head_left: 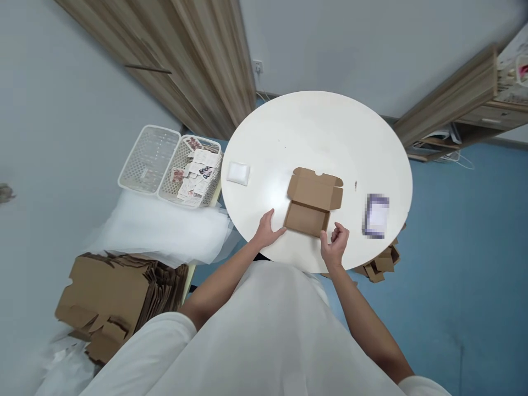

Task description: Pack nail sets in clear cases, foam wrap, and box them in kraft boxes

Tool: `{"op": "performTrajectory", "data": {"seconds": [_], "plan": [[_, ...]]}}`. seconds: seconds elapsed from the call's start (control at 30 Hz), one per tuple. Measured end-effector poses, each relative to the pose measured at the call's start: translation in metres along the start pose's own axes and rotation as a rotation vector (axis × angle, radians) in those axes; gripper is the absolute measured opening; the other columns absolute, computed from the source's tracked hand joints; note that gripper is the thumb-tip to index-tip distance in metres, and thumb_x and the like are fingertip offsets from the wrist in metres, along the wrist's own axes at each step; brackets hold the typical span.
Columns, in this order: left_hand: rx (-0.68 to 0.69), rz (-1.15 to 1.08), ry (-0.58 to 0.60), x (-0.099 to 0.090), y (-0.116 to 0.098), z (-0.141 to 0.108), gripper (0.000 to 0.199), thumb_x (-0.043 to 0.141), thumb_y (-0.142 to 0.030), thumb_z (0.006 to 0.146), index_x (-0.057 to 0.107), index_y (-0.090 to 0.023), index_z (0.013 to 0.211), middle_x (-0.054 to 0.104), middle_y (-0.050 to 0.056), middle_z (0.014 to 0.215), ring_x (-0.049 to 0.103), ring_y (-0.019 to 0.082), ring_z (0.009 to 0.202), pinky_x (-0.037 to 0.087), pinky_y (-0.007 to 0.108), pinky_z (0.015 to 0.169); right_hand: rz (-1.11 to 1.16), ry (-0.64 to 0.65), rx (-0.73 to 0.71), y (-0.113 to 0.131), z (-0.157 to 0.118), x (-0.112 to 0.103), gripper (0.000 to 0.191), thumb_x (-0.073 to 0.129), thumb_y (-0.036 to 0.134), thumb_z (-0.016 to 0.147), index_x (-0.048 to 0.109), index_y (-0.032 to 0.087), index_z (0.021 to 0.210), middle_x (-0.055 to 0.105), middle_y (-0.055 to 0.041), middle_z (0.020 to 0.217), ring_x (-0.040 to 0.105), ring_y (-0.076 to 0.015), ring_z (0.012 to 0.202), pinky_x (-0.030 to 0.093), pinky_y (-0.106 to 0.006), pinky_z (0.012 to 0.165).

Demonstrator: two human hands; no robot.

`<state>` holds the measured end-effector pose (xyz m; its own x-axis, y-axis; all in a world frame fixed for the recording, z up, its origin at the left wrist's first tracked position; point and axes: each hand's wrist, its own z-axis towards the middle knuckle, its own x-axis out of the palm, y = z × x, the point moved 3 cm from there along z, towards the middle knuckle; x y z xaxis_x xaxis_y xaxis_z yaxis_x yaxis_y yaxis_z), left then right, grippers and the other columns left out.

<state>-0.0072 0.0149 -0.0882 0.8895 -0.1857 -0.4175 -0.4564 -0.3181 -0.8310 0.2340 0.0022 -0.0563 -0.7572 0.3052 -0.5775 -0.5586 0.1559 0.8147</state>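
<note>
A small brown cardboard box (307,219) lies on the white round table (317,118), its flapped lid (314,188) folded back away from me. Nothing shows inside its tray. By the tray's near left corner is my left hand (267,232), open with the thumb and fingers spread; its thumb tip is at or very near the corner. My right hand (334,245) is beside the near right corner, fingers partly curled and thumb apart from them. Nothing is visible in it, and I cannot tell whether its thumb touches the box.
A white packet (238,173) lies at the table's left, a blurred purple-edged item (376,216) at its right. Left of the table are a white basket (165,192) with printed cards, translucent sheets (165,225) and stacked flat cardboard (111,291). More cardboard (381,264) is beneath the table's right edge.
</note>
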Motion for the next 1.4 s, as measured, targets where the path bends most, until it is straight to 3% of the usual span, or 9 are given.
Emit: {"op": "performTrajectory", "data": {"seconds": [0.07,0.17,0.33,0.5,0.7,0.9,1.1,1.23,1.4], "plan": [[0.014,0.036,-0.109,-0.03,0.007,0.009,0.07,0.059,-0.043,0.073,0.029,-0.02,0.132,0.031,0.012,0.137,0.029,0.026,0.127,0.036,0.04,0.097,0.022,0.036,-0.063,0.024,-0.001,0.016,0.044,0.053,0.04,0.074,0.044,0.018,0.111,0.041,-0.0028,0.085,0.039,-0.0127,0.066,0.041,-0.03,0.064],[-0.011,0.045,-0.29,-0.085,0.022,0.027,0.057,0.053,-0.04,0.078,0.034,-0.02,0.128,0.035,0.012,0.132,0.033,0.025,0.125,0.037,0.04,0.096,0.036,0.239,-0.09,0.065,-0.004,0.062,0.032,0.051,0.037,0.076,0.051,0.018,0.102,0.046,-0.0025,0.08,0.042,-0.0132,0.066,0.042,-0.031,0.065],[-0.03,0.102,-0.345,-0.158,0.04,0.065,0.059,0.056,-0.033,0.076,0.034,-0.018,0.128,0.034,0.014,0.133,0.031,0.026,0.126,0.029,0.042,0.103,0.171,0.519,0.222,0.114,-0.005,0.159,0.039,0.052,0.041,0.074,0.053,0.021,0.108,0.055,-0.0086,0.108,0.052,-0.0171,0.085,0.046,-0.033,0.074],[-0.055,0.08,-0.275,-0.189,0.044,0.104,0.063,0.056,-0.033,0.076,0.031,-0.016,0.132,0.033,0.015,0.136,0.031,0.027,0.127,0.027,0.041,0.105,0.322,0.544,0.45,0.136,0.009,0.225,0.047,0.056,0.043,0.073,0.05,0.022,0.115,0.049,-0.0079,0.127,0.048,-0.0204,0.111,0.041,-0.036,0.091],[-0.03,0.061,-0.207,-0.196,0.045,0.135,0.044,0.044,-0.025,0.083,0.045,-0.014,0.126,0.051,0.013,0.118,0.052,0.023,0.105,0.038,0.038,0.095,0.443,0.468,0.498,0.144,0.034,0.262,0.056,0.058,0.041,0.073,0.043,0.022,0.123,0.045,-0.0086,0.132,0.045,-0.0191,0.118,0.037,-0.035,0.098],[-0.002,0.023,-0.179,-0.192,0.052,0.142,0.041,0.046,-0.02,0.08,0.053,-0.016,0.12,0.058,0.009,0.107,0.056,0.02,0.095,0.042,0.036,0.09,0.483,0.42,0.448,0.142,0.045,0.279,0.044,0.058,0.032,0.073,0.048,0.018,0.114,0.056,-0.0094,0.118,0.055,-0.0178,0.104,0.044,-0.035,0.09],[-0.057,-0.203,-0.15,-0.184,0.054,0.134,0.044,0.054,-0.018,0.074,0.055,-0.015,0.118,0.062,0.008,0.106,0.06,0.014,0.081,0.047,0.031,0.081,0.333,0.385,0.436,0.132,0.047,0.271,0.028,0.058,0.025,0.069,0.056,0.017,0.095,0.063,-0.006,0.099,0.061,-0.0153,0.087,0.048,-0.034,0.083],[-0.02,-0.254,-0.186,-0.175,0.039,0.12,0.046,0.056,-0.017,0.072,0.055,-0.014,0.117,0.062,0.008,0.102,0.061,0.014,0.079,0.048,0.029,0.078,0.316,0.37,0.383,0.137,0.045,0.246,0.028,0.059,0.027,0.068,0.057,0.018,0.095,0.064,-0.0058,0.097,0.061,-0.0157,0.084,0.049,-0.033,0.081],[0.055,-0.282,-0.196,-0.146,0.002,0.096,0.044,0.057,-0.02,0.071,0.055,-0.016,0.115,0.06,0.007,0.098,0.06,0.013,0.077,0.05,0.027,0.071,0.278,0.331,0.306,0.139,0.042,0.186,0.029,0.057,0.03,0.07,0.058,0.017,0.096,0.064,-0.0065,0.094,0.061,-0.0167,0.082,0.05,-0.032,0.076]]}}
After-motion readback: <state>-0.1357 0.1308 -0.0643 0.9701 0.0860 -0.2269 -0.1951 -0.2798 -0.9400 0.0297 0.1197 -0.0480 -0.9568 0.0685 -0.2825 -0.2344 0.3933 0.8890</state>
